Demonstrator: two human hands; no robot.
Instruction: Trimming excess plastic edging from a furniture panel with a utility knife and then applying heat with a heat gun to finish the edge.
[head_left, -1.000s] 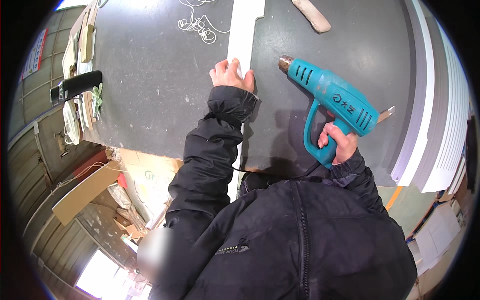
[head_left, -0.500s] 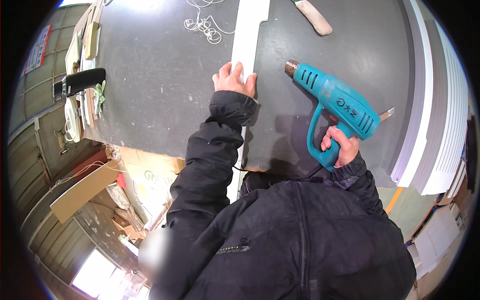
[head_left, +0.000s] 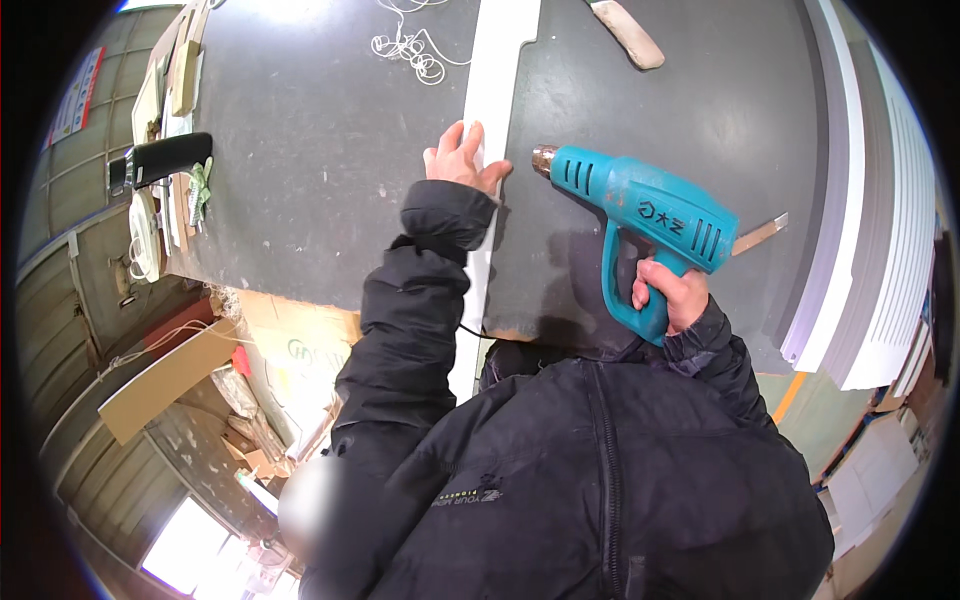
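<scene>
A teal heat gun [head_left: 665,210] is in my right hand [head_left: 675,293], whose fingers wrap round its handle. Its metal nozzle [head_left: 544,160] points left, toward a long white strip [head_left: 500,70] that runs down the dark table. My left hand [head_left: 464,158] rests on the strip with its fingers apart and the thumb stretched to the right. The nozzle is a short gap away from that thumb, not touching it. A black cord [head_left: 478,333] shows near the table's front edge.
Thin white cord [head_left: 412,52] lies tangled at the far left. A pale-handled tool [head_left: 628,35] lies at the far right, and a flat blade-like tool [head_left: 762,234] behind the heat gun. Long white panels [head_left: 870,230] are stacked along the right edge. A dark device [head_left: 172,160] sits at the left edge.
The heat gun has moved left and turned slightly, bringing its nozzle nearer the strip and my left hand. My left hand has stayed on the strip, its wrist and sleeve shifting a little left.
</scene>
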